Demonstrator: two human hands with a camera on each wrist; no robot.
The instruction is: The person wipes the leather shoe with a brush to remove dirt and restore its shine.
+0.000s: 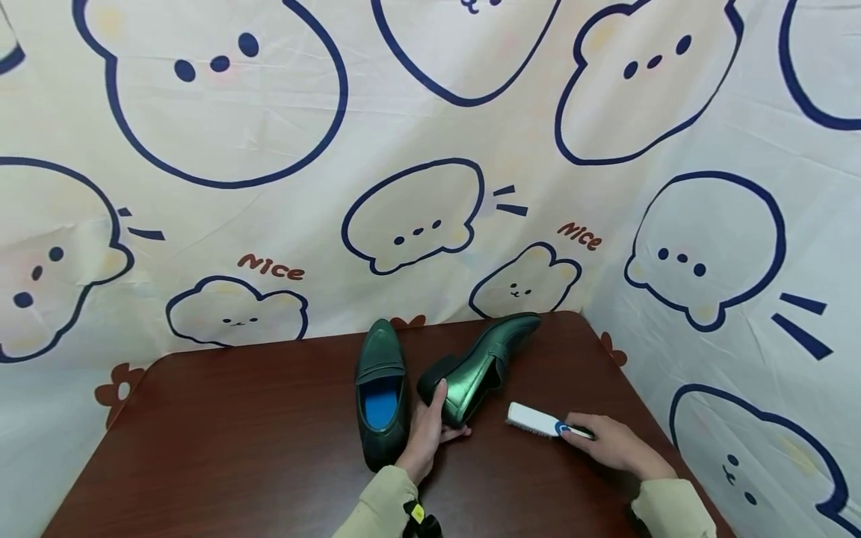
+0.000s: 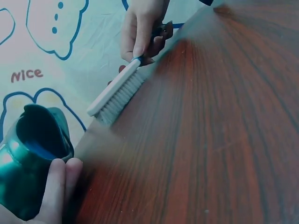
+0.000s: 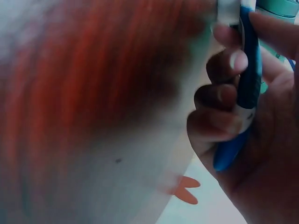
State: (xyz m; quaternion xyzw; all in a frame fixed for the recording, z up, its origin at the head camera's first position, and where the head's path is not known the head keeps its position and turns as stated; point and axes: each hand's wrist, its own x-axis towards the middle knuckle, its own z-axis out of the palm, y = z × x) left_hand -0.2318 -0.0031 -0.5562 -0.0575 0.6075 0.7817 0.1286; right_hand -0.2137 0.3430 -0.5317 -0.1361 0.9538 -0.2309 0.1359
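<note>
My left hand grips a shiny green loafer by its heel end, thumb on one side and fingers on the other. The shoe is tilted on its side, toe pointing to the back right. Its matching green loafer, with a blue insole, rests upright just left of that hand. In my right hand is a white brush, its fingers curled round the blue handle. The pale bristles face down over the table, and the brush head is a short way right of the held shoe.
Both shoes are over a dark brown wooden table. Behind it and along its right side hangs a white cloth printed with blue bear outlines, close to the table's edges.
</note>
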